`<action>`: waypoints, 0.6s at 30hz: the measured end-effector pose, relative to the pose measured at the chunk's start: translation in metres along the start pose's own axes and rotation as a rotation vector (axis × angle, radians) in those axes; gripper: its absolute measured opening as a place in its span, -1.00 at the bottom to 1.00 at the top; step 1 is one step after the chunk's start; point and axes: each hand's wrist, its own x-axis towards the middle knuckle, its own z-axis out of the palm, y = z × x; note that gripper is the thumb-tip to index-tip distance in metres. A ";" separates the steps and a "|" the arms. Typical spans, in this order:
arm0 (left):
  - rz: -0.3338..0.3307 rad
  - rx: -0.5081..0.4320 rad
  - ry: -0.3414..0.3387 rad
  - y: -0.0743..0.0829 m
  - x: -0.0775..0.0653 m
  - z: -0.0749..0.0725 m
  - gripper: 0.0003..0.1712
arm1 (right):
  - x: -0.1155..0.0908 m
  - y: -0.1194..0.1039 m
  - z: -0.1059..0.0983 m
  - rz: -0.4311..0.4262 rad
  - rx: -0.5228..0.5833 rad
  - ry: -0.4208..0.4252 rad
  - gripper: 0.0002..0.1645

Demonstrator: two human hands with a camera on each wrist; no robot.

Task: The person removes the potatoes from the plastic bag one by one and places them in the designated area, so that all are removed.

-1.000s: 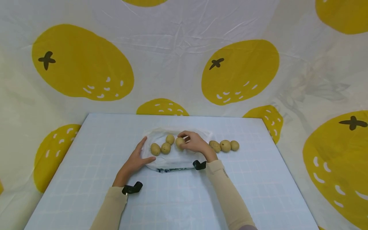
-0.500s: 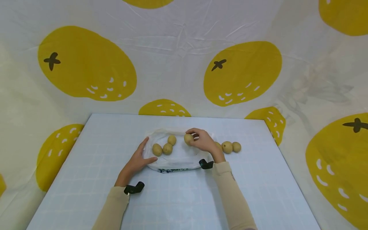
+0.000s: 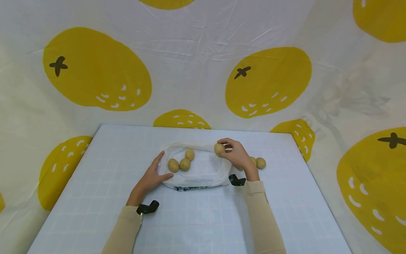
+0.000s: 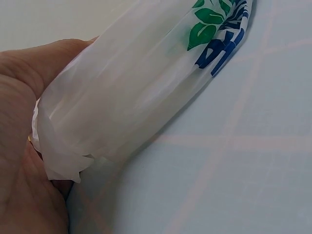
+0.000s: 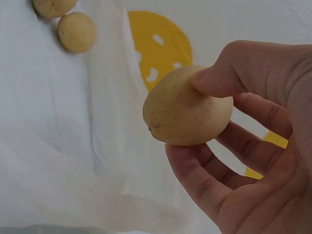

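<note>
A white plastic bag [image 3: 203, 180] lies with its mouth spread wide, three potatoes [image 3: 185, 164] grouped in its left part. My left hand [image 3: 151, 178] is at the bag's left end, thumb and fingers straight and spread against the plastic; the left wrist view shows the thumb [image 4: 53, 58] partly behind the bag's edge [image 4: 112, 102]. Above the bag's right rim, my right hand [image 3: 236, 153] pinches a potato [image 3: 219, 149] between thumb and fingertips. That potato [image 5: 185, 109] is off the table in the right wrist view. Green leaves and blue print mark the bag's front.
Right of the bag, more potatoes [image 3: 261, 163] lie in a row on the table, partly hidden by my right hand and wrist. The pale checked table [image 3: 190, 222] ends at the back against a white cloth [image 3: 190, 81] printed with large yellow fruits.
My right hand has lifted the potato from inside the bag and carried it right and up to the right rim. The left hand stays at the bag's left end.
</note>
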 end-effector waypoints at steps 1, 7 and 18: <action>-0.002 0.003 0.001 0.000 0.000 0.000 0.30 | 0.000 0.001 -0.003 -0.001 0.001 0.008 -0.51; -0.002 0.030 -0.005 0.001 0.001 0.001 0.31 | -0.008 0.005 -0.020 0.024 0.026 0.060 -0.51; 0.048 0.088 0.001 0.002 -0.002 -0.004 0.25 | -0.025 0.016 -0.041 0.094 -0.011 0.102 -0.47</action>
